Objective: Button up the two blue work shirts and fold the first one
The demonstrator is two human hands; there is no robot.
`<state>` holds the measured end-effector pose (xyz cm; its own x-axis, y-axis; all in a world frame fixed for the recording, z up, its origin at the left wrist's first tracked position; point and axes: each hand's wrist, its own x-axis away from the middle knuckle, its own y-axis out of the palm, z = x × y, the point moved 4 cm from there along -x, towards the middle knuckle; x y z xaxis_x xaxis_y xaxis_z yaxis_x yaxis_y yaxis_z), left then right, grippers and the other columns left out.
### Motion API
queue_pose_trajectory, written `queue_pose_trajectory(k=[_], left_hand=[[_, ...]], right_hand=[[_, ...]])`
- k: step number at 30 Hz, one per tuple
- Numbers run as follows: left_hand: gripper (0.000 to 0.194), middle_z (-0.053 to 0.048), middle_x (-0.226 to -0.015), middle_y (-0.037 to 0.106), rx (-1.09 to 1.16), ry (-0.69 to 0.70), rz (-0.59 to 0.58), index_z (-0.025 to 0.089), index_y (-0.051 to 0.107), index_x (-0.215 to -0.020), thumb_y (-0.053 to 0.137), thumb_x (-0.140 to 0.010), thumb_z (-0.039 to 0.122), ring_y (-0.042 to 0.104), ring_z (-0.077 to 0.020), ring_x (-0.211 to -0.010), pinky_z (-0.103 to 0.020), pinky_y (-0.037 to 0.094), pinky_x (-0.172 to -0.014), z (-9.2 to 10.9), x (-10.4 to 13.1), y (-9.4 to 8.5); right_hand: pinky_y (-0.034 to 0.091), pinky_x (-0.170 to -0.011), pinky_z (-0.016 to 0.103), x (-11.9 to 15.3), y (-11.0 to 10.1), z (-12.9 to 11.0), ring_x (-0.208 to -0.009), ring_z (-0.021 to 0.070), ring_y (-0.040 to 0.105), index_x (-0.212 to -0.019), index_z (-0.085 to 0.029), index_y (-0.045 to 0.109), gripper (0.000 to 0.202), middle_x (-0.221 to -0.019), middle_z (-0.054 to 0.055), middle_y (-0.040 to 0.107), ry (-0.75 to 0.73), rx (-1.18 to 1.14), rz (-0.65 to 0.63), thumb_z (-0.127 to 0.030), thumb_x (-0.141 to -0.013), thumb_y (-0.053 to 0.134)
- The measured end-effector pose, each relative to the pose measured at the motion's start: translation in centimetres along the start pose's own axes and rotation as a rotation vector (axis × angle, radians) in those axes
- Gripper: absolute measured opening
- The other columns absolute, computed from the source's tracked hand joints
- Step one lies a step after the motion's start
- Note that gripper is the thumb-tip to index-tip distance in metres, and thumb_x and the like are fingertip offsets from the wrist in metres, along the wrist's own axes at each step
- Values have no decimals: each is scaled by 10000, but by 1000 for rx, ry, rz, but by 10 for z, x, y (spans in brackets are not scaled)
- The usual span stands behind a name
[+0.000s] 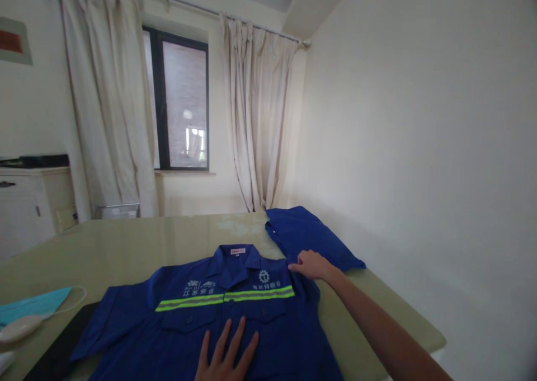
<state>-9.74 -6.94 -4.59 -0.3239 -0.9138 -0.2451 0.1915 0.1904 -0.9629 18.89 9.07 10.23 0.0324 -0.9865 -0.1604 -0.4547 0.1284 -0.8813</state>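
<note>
A blue short-sleeved work shirt (235,314) lies front side up, its collar pointing away from me. A yellow-green reflective stripe crosses the chest, with pale printing above it and buttoned pocket flaps below. My left hand (229,353) rests on the shirt front, open, its fingers spread flat. At the shirt's right shoulder seam, my right hand (312,264) is closed on the cloth, with its fingers curled. The sleeve on that side is bunched beneath this hand, while the left sleeve stretches out to the side. The shirt's lower part runs out of view.
Folded blue cloth (310,235) lies at the table's far right, by the wall. On the left are a light blue face mask (36,305), a pale rounded object (20,328) and a flat black item (62,344). The pale green table (168,233) has a rounded right corner.
</note>
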Motion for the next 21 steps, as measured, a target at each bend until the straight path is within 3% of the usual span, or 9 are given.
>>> queue_pose_trajectory(k=[3, 6, 9, 11, 13, 16, 21], left_hand=[[696, 34, -1614, 344, 124, 55, -120, 563, 312, -1458, 644, -850, 629, 315, -441, -1475, -784, 227, -1136, -10, -5, -8], [668, 32, -1616, 340, 157, 69, -157, 557, 311, -1460, 611, -869, 639, 313, -430, -1481, -770, 241, -1139, -14, -5, -8], [644, 46, -1592, 382, 87, 14, -95, 583, 343, -1433, 609, -853, 673, 355, -416, -1465, -757, 241, -1146, -12, -3, -3], [643, 44, -1588, 390, 37, -28, -52, 584, 360, -1425, 632, -847, 657, 357, -408, -1466, -754, 212, -1155, -11, -1, -5], [651, 20, -1604, 369, 42, -20, -86, 560, 356, -1443, 632, -858, 631, 338, -411, -1474, -762, 202, -1146, -10, -1, -11], [651, -18, -1641, 296, 76, -2, -153, 506, 298, -1501, 535, -908, 633, 270, -417, -1501, -787, 178, -1128, -10, -11, -29], [630, -35, -1662, 252, 65, -57, -134, 441, 293, -1543, 363, -954, 655, 201, -414, -1522, -803, 121, -1124, -4, -67, -47]], right_hand=[[476, -696, 349, 34, -4, 38, -756, 286, 709, -561, -222, 609, 354, -698, 106, 708, 90, 33, 1, -480, -619, 845], [474, -656, 302, 51, 7, 56, -742, 247, 700, -620, -229, 642, 298, -705, 76, 713, 93, -64, -48, -476, -663, 803], [417, -547, 269, 52, 30, 54, -584, 183, 594, -604, -229, 613, 302, -586, 5, 631, 50, -341, -164, -477, -699, 756], [388, -533, 263, 48, 39, 41, -551, 156, 513, -558, -224, 553, 331, -536, -32, 548, -14, -464, -152, -449, -689, 758], [389, -557, 256, 41, 41, 23, -581, 146, 487, -569, -220, 531, 328, -558, -48, 523, -105, -545, -83, -432, -700, 745], [440, -620, 252, 21, 27, -1, -682, 162, 543, -703, -220, 582, 289, -683, -32, 604, -175, -639, 80, -485, -796, 649], [496, -792, 305, -26, -11, 3, -869, 229, 638, -861, -213, 624, 297, -881, 54, 700, 19, -452, 436, -499, -858, 544]])
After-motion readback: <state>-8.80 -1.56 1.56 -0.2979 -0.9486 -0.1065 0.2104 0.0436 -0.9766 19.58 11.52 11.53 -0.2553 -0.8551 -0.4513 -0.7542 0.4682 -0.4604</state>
